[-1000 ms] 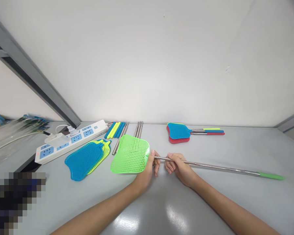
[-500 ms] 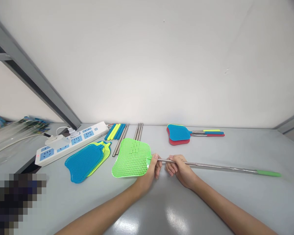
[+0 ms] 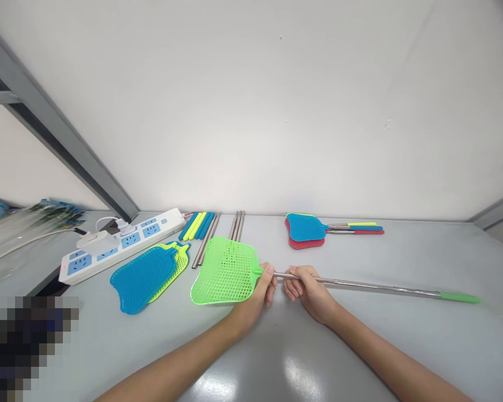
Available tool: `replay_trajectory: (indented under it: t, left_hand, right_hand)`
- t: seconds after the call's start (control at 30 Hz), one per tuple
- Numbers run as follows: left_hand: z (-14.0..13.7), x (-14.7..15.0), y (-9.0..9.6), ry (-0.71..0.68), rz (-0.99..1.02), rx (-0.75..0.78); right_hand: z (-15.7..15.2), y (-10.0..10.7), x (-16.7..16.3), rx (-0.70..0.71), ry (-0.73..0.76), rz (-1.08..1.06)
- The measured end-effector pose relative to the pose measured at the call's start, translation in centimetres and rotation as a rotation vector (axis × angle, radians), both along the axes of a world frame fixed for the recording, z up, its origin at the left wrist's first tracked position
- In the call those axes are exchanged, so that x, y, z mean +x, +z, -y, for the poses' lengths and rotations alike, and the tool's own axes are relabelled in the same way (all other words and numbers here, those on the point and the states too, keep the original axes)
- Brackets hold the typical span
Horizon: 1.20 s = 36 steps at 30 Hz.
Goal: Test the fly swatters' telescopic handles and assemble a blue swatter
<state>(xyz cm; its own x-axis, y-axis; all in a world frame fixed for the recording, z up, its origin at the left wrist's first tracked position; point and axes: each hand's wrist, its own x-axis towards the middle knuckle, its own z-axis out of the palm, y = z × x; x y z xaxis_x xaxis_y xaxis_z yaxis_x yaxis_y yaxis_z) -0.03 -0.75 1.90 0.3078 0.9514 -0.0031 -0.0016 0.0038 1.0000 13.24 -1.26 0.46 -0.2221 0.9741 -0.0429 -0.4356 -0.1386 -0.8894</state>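
A green fly swatter (image 3: 228, 272) with a perforated head and an extended metal rod lies crosswise in both hands. My left hand (image 3: 260, 287) is closed round the neck, where the head meets the rod, thumb on top. Just right of it, my right hand (image 3: 308, 287) pinches the rod between thumb and fingers. From there the rod runs right to a green grip. Behind the swatter head are metal rods (image 3: 237, 226), partly hidden by it. Loose swatter heads, blue (image 3: 145, 277) on top of yellow (image 3: 182, 259), lie left of it.
A white power strip (image 3: 123, 245) with plugs lies on the left of the grey table (image 3: 360, 346). Beside it are several blue and yellow grips (image 3: 198, 225). Finished-looking swatters (image 3: 305, 228) are stacked at the back right. Plastic packaging (image 3: 29, 229) sits far left, near a metal frame post (image 3: 62, 134).
Both hands keep their places on the swatter. The thumb of my left hand has shifted very slightly to the right at the neck.
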Motion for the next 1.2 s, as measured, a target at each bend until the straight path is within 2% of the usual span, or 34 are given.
replay_trajectory:
  t: [0.53, 0.67, 0.8, 0.93, 1.07, 1.2]
  left_hand:
    - [0.1, -0.1, 0.0, -0.027, -0.012, 0.016]
    - [0.1, -0.1, -0.3, -0.061, 0.005, 0.024]
    - [0.3, -0.1, -0.5, -0.076, -0.072, 0.04]
    - [0.3, -0.1, -0.3, -0.064, -0.093, 0.019]
    - [0.0, -0.2, -0.5, 0.031, -0.073, -0.043]
    - [-0.4, -0.4, -0.9, 0.159, 0.134, -0.126]
  right_hand:
    - [0.0, -0.1, 0.1, 0.016, 0.022, 0.03]
    - [0.2, 0.0, 0.3, 0.049, 0.097, 0.11]
    - [0.5, 0.4, 0.4, 0.094, 0.183, 0.251]
    - [0.5, 0.6, 0.2, 0.122, 0.186, 0.308]
    - [0.3, 0.4, 0.1, 0.062, 0.123, 0.22]
    - [0.0, 0.4, 0.2, -0.048, -0.008, -0.017]
